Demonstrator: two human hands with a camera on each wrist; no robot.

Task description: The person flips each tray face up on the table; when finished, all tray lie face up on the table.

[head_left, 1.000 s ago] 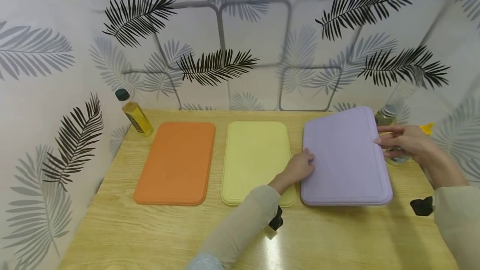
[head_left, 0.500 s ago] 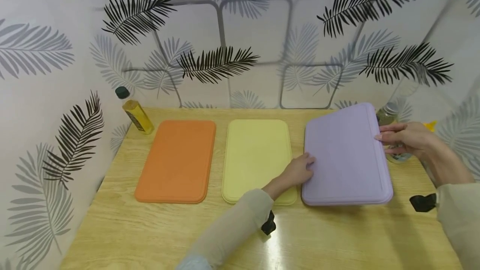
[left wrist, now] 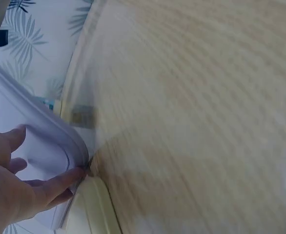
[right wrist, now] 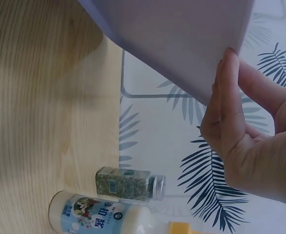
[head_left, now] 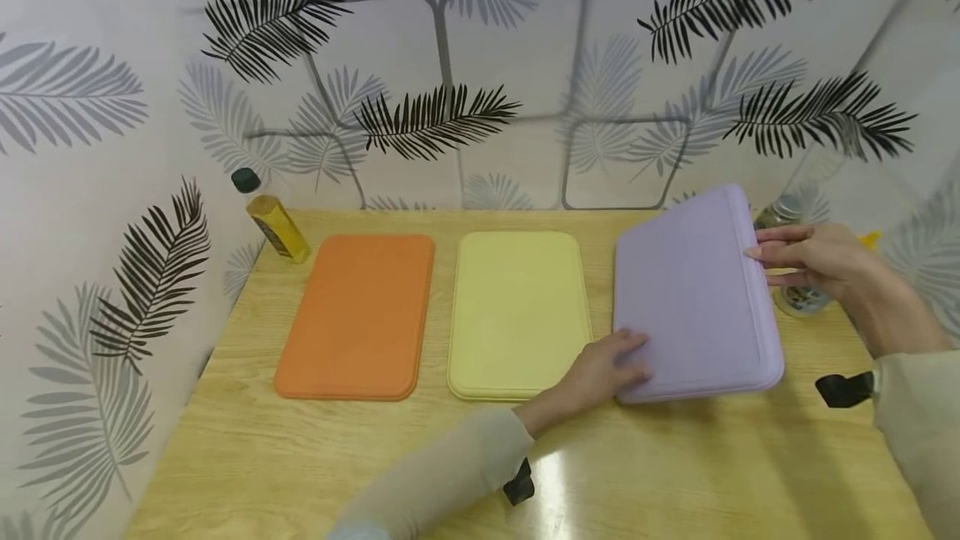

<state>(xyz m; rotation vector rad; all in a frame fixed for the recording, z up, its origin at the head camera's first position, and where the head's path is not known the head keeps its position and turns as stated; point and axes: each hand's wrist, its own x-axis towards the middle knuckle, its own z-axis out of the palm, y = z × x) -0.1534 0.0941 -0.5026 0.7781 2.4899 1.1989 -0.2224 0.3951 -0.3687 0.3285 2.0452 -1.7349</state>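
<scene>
A purple cutting board (head_left: 690,298) is tilted, its right side raised off the table and its left edge low, near the tabletop. My right hand (head_left: 817,261) grips the raised right edge, thumb on the upper face and fingers behind; the right wrist view shows the pale underside above the table. My left hand (head_left: 600,373) touches the board's lower left edge with fingers spread over the face, as the left wrist view also shows. To the left, a yellow cutting board (head_left: 521,307) and an orange cutting board (head_left: 358,315) lie flat.
An oil bottle (head_left: 276,223) with a dark green cap stands at the back left corner. A herb jar (right wrist: 126,184) and a white bottle with a blue label (right wrist: 94,212) stand at the right, behind my right hand. A patterned wall (head_left: 495,48) borders the wooden table (head_left: 300,465).
The purple board's right side has risen and its left edge shifted slightly right. My left hand's fingers have spread and moved lower along the left edge; my right hand has kept its grip.
</scene>
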